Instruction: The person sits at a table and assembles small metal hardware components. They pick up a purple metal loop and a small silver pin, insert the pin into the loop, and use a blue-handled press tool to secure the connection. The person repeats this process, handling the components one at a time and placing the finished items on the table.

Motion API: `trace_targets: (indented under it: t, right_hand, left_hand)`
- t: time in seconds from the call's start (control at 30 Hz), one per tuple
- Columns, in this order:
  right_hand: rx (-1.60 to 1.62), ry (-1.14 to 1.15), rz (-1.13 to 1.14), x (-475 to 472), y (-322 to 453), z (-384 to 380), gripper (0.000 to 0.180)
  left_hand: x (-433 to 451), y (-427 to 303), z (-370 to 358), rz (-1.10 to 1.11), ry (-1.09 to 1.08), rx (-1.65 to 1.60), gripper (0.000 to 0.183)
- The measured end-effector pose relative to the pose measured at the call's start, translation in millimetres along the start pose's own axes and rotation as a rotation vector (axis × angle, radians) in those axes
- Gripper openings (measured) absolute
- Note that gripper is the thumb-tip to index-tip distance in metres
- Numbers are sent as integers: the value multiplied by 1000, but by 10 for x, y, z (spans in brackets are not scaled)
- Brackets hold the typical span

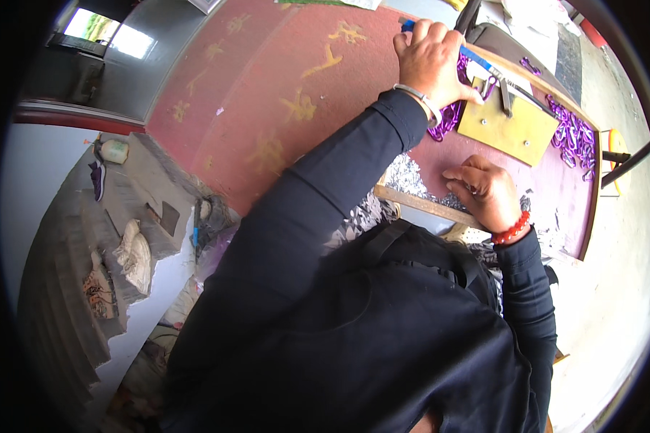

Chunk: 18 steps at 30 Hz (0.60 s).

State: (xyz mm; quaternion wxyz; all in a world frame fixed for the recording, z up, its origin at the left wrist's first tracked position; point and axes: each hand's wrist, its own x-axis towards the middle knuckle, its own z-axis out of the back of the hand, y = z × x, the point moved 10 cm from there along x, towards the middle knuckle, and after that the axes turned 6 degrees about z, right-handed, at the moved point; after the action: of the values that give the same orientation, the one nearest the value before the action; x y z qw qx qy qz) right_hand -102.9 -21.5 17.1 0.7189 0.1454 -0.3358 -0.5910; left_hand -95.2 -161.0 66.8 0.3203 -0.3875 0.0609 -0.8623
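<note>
My left hand [430, 62] curls its fingers over a bar wrapped in blue tape [479, 58]. Its thumb reaches down to a purple carabiner [490, 86] that sits at a metal fixture on a yellow plate [506, 127]. A dark metal arm [505, 97] juts from the bar over this plate. Nearer my body, my right hand [482, 189] has its fingertips drawn together above the wooden tray [430, 203]. A tiny part may be between them, too small to make out. Beside it lies a heap of small silver metal pieces [405, 173].
More purple carabiners [571, 132] lie piled right of the plate, and others [445, 124] left of it. A red surface with yellow marks [298, 105] extends left. Concrete steps [92, 260] hold a shoe [97, 180] and cloth items. A dark chair [512, 48] stands behind the tray.
</note>
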Motion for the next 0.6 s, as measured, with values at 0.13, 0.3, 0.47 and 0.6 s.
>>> trace_targets:
  t: [0.13,0.3,0.47,0.6]
  right_hand:
    - [-13,18,3,15,23,-91,13]
    - [-58,19,22,100,71,-183,11]
    - [-134,24,54,202,129,-271,10]
    - [-188,22,82,255,149,-338,9]
  left_hand:
    - [-72,30,-17,-24,16,-59,71]
    - [-177,74,27,1,69,-196,66]
    - [-186,103,-17,7,36,-137,67]
    - [-181,117,22,44,71,-218,66]
